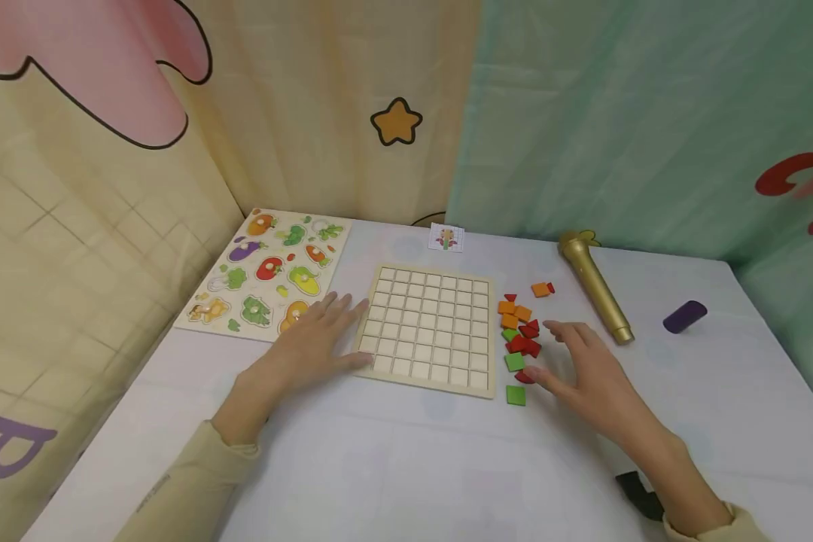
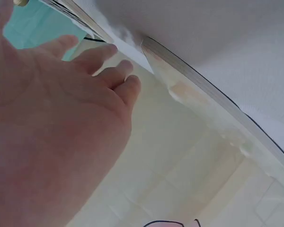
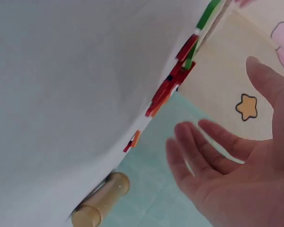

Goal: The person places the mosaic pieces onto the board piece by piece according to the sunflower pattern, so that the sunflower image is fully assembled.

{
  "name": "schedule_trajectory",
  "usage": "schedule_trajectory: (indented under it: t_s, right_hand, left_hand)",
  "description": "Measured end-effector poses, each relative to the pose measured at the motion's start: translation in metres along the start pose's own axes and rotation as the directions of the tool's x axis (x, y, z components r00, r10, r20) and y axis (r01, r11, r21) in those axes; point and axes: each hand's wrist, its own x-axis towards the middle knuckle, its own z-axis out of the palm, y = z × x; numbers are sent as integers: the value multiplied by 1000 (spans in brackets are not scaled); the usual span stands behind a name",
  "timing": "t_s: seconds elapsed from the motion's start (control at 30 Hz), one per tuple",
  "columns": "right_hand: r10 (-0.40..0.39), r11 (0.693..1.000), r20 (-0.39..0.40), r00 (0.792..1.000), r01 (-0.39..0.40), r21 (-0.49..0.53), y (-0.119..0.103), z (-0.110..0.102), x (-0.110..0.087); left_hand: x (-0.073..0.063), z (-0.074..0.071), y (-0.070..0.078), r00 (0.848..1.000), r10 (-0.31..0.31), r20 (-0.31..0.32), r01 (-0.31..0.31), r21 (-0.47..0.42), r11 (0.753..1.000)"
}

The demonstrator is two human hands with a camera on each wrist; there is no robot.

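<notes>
A square wooden grid board (image 1: 433, 327) lies mid-table, its cells bare. At its left edge is my left hand (image 1: 312, 339), fingers spread and straight, the thumb at the lower left corner; whether it touches the board I cannot tell. In the left wrist view the palm (image 2: 52, 123) holds nothing. Right of the board lies a loose pile of small tiles: orange squares (image 1: 506, 307), red pieces (image 1: 522, 345) and green squares (image 1: 516, 395). My right hand (image 1: 592, 376) hovers just right of them, fingers loosely bent; in the right wrist view the hand (image 3: 227, 170) is clear of the tiles.
Left of the board lies a vegetable peg puzzle (image 1: 271, 275). A small picture card (image 1: 446, 237) is at the back edge. To the right lie a gold microphone-shaped stick (image 1: 596, 286) and a dark purple cylinder (image 1: 685, 317). Printed curtains (image 1: 583, 120) hang behind the table.
</notes>
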Motion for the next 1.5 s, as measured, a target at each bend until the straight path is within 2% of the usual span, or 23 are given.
schedule_trajectory:
  t_s: [0.13, 0.27, 0.4, 0.67, 0.8, 0.93, 1.17, 1.33, 1.5]
  right_hand:
    - [-90, 996, -16, 996, 91, 22, -9, 7, -5]
    - [-155, 988, 35, 987, 154, 26, -16, 11, -8]
    - [-138, 990, 91, 986, 138, 3, -20, 13, -10]
    - [-114, 993, 164, 980, 118, -15, -22, 10, -7]
    - [-134, 990, 172, 976, 139, -17, -22, 10, -6]
    - [-182, 982, 147, 972, 188, -33, -22, 10, -3]
    - [-230, 973, 118, 966, 232, -3, -35, 10, 9]
    - [-246, 969, 112, 963, 244, 33, -48, 14, 28]
    - [-268, 962, 99, 958, 261, 74, -63, 21, 46]
  left_hand:
    - [-3, 4, 2, 1000, 20, 22, -20, 2, 1000]
    - [-3, 8, 2, 998, 51, 30, -51, 7, 999]
    - [-1, 12, 7, 997, 49, 52, -50, 22, 999]
    - [4, 11, 21, 998, 50, 40, -52, 41, 998]
    - [4, 12, 24, 997, 52, 51, -55, 50, 997]
    - [4, 11, 27, 998, 44, 54, -47, 62, 997]
    - [9, 4, 34, 996, 36, 80, -42, 71, 997]
    - [16, -4, 42, 991, 17, 130, -31, 110, 993]
    - [20, -6, 43, 986, -13, 168, -4, 99, 995]
